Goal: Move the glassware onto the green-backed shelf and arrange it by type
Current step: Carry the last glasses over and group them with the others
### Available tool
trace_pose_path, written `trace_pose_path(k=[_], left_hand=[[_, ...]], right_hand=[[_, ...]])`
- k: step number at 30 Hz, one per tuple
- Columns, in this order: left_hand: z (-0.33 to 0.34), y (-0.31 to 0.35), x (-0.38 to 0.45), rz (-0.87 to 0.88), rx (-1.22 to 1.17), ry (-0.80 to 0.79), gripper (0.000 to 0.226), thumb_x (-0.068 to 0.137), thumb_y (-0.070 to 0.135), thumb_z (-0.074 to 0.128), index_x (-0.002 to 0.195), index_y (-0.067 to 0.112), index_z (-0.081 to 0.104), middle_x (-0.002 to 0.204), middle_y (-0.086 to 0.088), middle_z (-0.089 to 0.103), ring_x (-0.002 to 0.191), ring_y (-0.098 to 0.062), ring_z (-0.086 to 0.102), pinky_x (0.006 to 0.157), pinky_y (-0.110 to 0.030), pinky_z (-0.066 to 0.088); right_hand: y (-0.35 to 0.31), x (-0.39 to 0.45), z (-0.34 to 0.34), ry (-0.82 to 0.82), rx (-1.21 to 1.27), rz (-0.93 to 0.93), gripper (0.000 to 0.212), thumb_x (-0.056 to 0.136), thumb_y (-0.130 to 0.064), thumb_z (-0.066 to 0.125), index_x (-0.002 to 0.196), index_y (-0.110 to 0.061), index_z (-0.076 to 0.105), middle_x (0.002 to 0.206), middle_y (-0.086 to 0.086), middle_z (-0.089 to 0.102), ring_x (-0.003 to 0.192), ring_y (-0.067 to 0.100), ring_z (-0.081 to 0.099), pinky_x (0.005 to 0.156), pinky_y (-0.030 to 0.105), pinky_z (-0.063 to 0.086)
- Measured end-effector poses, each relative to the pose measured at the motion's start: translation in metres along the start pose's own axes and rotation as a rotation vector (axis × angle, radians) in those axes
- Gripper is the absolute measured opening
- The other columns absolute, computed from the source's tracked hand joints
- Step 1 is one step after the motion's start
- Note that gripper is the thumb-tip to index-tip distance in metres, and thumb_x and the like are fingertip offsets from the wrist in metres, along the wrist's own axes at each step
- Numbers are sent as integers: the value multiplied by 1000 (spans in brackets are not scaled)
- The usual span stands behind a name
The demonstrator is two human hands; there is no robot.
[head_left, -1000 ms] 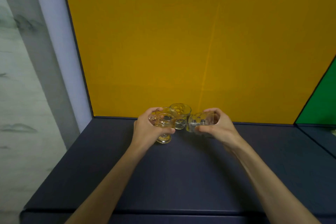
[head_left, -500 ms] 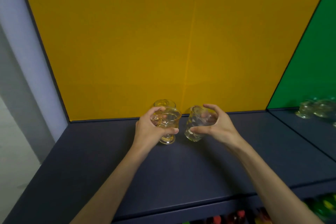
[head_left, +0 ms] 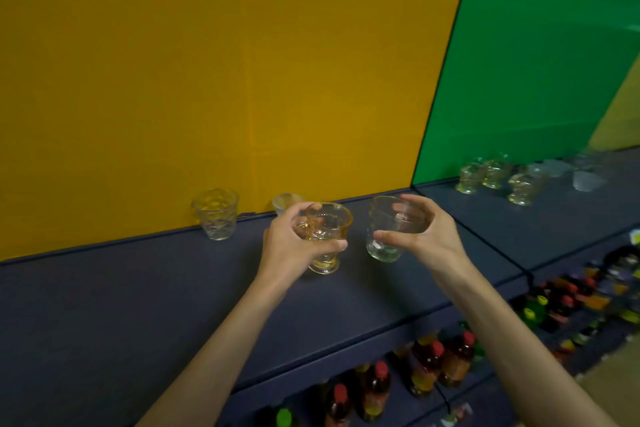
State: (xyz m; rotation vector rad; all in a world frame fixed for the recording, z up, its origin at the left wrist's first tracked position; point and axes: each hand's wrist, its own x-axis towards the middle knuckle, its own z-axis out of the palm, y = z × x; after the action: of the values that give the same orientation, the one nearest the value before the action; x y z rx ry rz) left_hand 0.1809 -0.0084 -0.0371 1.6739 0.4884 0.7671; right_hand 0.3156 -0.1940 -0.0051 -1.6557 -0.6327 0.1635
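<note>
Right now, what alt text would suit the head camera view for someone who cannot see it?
Two bare hands each hold a glass above a dark shelf with a yellow back: the left hand a footed amber glass, the right hand a clear tumbler. More glasses stand on the green-backed shelf to the right; a dimpled glass remains on the left.

A yellow back panel (head_left: 207, 80) meets a green back panel (head_left: 554, 62). The shelf (head_left: 138, 305) is dark navy. The footed glass (head_left: 327, 236) is amber-tinted; the dimpled tumbler (head_left: 216, 213) is clear.
</note>
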Motion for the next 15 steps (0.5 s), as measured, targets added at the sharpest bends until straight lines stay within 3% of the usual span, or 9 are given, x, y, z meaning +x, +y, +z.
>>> trace_pose_path(k=[5,15], left_hand=[[80,17,-20,15,8,-75,75,41,33,101,110,34,70,102,13,77,95,-4,73,89,-41,60],[264,51,-68,55,0,-116,68,48,27,102,108,32,70,102,11,77,96,-5,73,89,-38,60]], right_hand=[[17,-15,-87,88,-32,4,84,54,-16,97,128,-24,58,115,-4,68,106,10,65,90,30,53],[63,-41,-275,174,-51,16,86,51,-20,98,127,-24,57,115,-2,67,108,9,64,90,27,51]])
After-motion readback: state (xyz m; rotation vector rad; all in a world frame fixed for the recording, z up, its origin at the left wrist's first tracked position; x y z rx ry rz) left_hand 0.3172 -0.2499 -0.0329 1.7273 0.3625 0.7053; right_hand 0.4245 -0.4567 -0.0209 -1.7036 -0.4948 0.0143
